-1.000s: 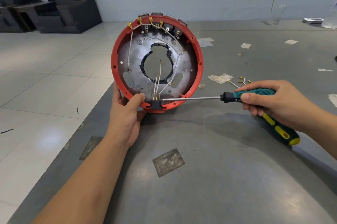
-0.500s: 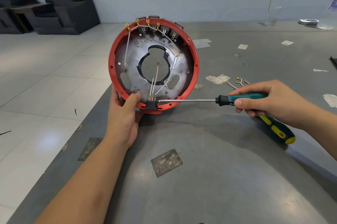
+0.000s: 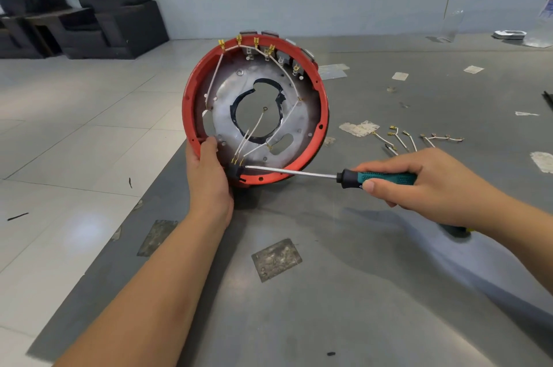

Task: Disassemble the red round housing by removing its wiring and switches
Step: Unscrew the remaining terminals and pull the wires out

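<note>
On the grey table, your left hand is gripping the red housing while your right hand, wrapped around the screwdriver, is prying at the black switch, likely needing gentle leverage next.

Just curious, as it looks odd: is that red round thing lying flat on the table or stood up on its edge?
On its edge. The red housing has its lower rim on the table, open side facing the camera, steadied by the left hand.

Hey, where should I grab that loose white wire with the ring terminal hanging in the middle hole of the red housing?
Pinch the loose white wire mid-length, coming from the open front of the red housing. Its ring end hangs free in the hole; its base plugs into the black connector.
</note>
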Motion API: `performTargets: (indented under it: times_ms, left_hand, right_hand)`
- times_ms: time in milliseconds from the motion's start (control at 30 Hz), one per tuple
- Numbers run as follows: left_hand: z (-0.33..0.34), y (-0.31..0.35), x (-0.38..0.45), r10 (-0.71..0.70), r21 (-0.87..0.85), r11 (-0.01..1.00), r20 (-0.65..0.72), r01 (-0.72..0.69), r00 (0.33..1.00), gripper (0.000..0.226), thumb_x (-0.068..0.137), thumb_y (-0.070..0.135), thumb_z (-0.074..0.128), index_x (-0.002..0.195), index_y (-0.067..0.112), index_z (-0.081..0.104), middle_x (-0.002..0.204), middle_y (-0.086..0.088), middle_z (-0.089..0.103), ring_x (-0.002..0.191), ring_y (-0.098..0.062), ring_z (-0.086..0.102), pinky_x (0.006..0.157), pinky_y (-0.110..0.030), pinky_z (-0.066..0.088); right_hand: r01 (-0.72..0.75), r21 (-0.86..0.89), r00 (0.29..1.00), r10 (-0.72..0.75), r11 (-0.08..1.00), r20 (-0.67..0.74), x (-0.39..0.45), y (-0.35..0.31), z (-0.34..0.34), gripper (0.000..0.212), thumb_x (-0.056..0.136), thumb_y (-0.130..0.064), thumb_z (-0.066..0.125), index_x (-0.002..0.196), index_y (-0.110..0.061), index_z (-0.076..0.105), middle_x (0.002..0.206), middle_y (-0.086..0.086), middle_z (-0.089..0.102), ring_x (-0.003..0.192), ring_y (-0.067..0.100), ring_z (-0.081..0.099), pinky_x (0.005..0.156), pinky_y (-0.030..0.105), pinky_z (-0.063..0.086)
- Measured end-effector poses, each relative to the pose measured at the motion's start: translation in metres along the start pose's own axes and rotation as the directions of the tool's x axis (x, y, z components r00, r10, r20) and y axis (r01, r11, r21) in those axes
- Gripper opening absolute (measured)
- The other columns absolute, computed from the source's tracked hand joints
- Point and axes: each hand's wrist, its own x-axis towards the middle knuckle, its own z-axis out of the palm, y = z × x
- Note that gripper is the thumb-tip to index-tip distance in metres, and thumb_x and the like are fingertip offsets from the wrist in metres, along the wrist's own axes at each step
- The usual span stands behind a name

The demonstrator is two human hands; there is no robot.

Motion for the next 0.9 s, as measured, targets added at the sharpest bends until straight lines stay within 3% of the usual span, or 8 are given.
performTargets:
  times_ms: [100, 200, 300, 533, 667, 800, 900]
  left_hand:
    - [0.008, 0.001, 0.000, -0.024, -0.047, 0.999, -0.022, 0.023, 0.999, 0.012, 0.093, 0.026, 0.057, 0.096, 0.033, 0.067, 0.077, 0.013, 0.062, 0.073, -0.011, 0.058, 0.072, -0.029, 0.050]
    - [0.016, -0.001, 0.000, -0.028, -0.081, 0.996, -0.076, 0.021, 0.997, 0.021, 0.096, 0.024, 0.060, 0.114, 0.027, 0.069, 0.086, 0.008, 0.066, 0.083, -0.015, 0.062, 0.083, -0.035, 0.056]
    - [0.021, -0.003, 0.001, -0.016, -0.062, 0.998, -0.149, 0.007, 0.989, 0.028, 0.093, 0.020, 0.059, 0.119, 0.019, 0.070, 0.087, 0.006, 0.063, 0.088, -0.019, 0.058, 0.087, -0.039, 0.051]
    - [0.021, -0.007, -0.003, 0.025, 0.025, 0.999, -0.197, -0.021, 0.980, 0.021, 0.081, 0.023, 0.050, 0.078, 0.035, 0.067, 0.065, 0.012, 0.052, 0.067, -0.015, 0.044, 0.068, -0.036, 0.038]
    - [0.019, -0.009, -0.001, 0.042, 0.051, 0.998, -0.217, -0.032, 0.975, 0.027, 0.084, 0.022, 0.047, 0.095, 0.032, 0.069, 0.067, 0.012, 0.052, 0.068, -0.016, 0.043, 0.064, -0.031, 0.039]
    - [0.019, -0.010, -0.001, 0.055, 0.073, 0.996, -0.219, -0.040, 0.974, 0.029, 0.084, 0.021, 0.045, 0.100, 0.030, 0.068, 0.064, 0.014, 0.050, 0.065, -0.014, 0.042, 0.058, -0.027, 0.039]
    - [0.020, -0.011, 0.000, 0.068, 0.077, 0.996, -0.227, -0.052, 0.971, 0.029, 0.088, 0.016, 0.044, 0.101, 0.029, 0.066, 0.061, 0.015, 0.046, 0.059, -0.011, 0.039, 0.054, -0.025, 0.036]
  right_hand:
    - [0.009, 0.014, 1.000, -0.009, 1.000, 0.001, -0.001, -0.001, 0.000, 0.023, 0.090, -0.038, 0.071, 0.102, -0.057, 0.073, 0.064, -0.018, 0.067, 0.054, 0.000, 0.060, 0.057, 0.006, 0.041]
    - [-0.005, 0.032, 1.000, 0.004, 0.999, 0.011, 0.000, -0.001, -0.001, 0.024, 0.088, -0.046, 0.068, 0.105, -0.063, 0.069, 0.064, -0.012, 0.068, 0.052, 0.001, 0.057, 0.056, 0.008, 0.042]
    - [0.000, 0.046, 1.000, -0.001, 0.999, 0.018, -0.001, -0.001, 0.000, 0.021, 0.088, -0.046, 0.068, 0.105, -0.058, 0.072, 0.062, -0.011, 0.066, 0.052, 0.002, 0.057, 0.056, 0.009, 0.042]
    - [-0.013, 0.133, 0.999, 0.008, 0.991, 0.042, -0.011, 0.004, 0.015, 0.030, 0.080, -0.063, 0.058, 0.108, -0.064, 0.068, 0.061, -0.006, 0.061, 0.050, 0.003, 0.047, 0.052, 0.010, 0.038]
    - [-0.035, 0.072, 0.998, 0.031, 0.997, 0.046, -0.017, 0.008, 0.022, 0.037, 0.080, -0.073, 0.051, 0.114, -0.067, 0.063, 0.065, -0.008, 0.063, 0.055, 0.005, 0.052, 0.055, 0.017, 0.042]
    - [-0.006, 0.043, 1.000, 0.005, 0.999, 0.020, -0.022, 0.003, 0.030, 0.034, 0.085, -0.066, 0.050, 0.115, -0.062, 0.066, 0.066, -0.021, 0.064, 0.056, 0.002, 0.059, 0.054, 0.006, 0.038]
    - [-0.008, 0.029, 1.000, 0.008, 1.000, -0.005, -0.027, -0.001, 0.036, 0.037, 0.083, -0.066, 0.050, 0.114, -0.058, 0.067, 0.069, -0.028, 0.065, 0.060, -0.001, 0.060, 0.055, 0.006, 0.040]
